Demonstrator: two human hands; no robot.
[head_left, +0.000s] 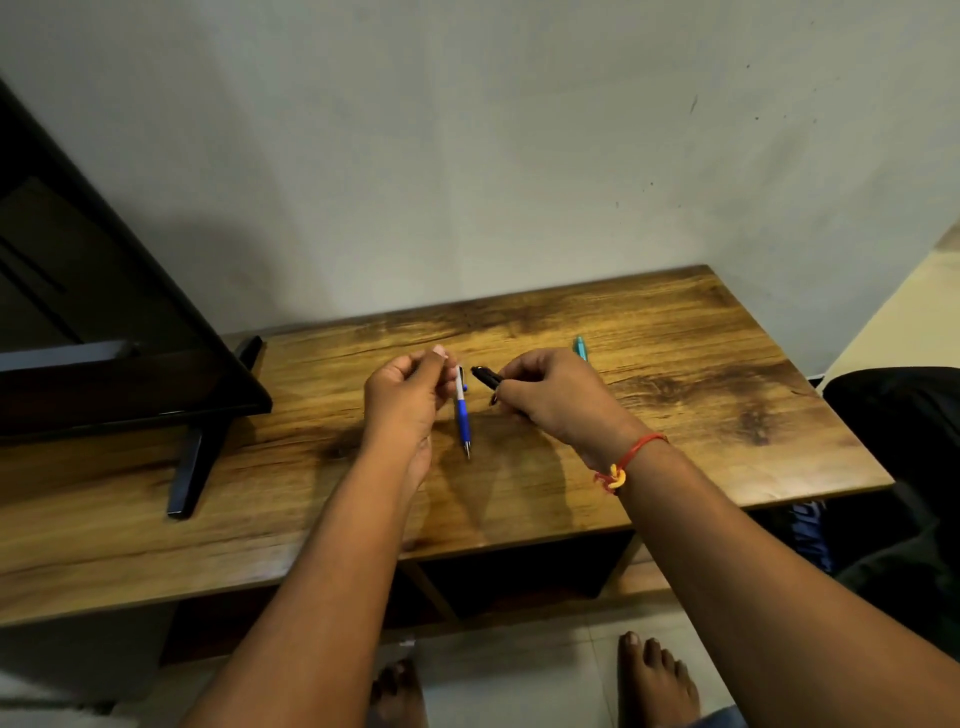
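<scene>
Seen from above, two bare forearms reach from the bottom of the frame to its middle, over a wooden table (691, 358) that stands against a pale wall (467, 156). The left hand (402, 400), just left of centre, pinches the upper end of a blue and white pen (462, 415) between thumb and fingertips; the pen hangs nearly upright with its metal tip pointing down, close above the tabletop. Whether the tip touches the wood cannot be told. The right hand (550, 400), just right of centre, has its fingers curled around a black pen (485, 376), whose free end sticks out to the upper left, towards the blue and white pen but apart from it. A red thread bracelet (631, 457) circles the right wrist. Behind the right hand, a teal pen (580, 347) lies on the table, mostly hidden by the knuckles. At the left of the frame stands a dark television (78, 312) on the table, one black stand leg (195, 467) angled towards the lower left. Two bare feet (657, 675) show on the tiled floor at the bottom edge.
</scene>
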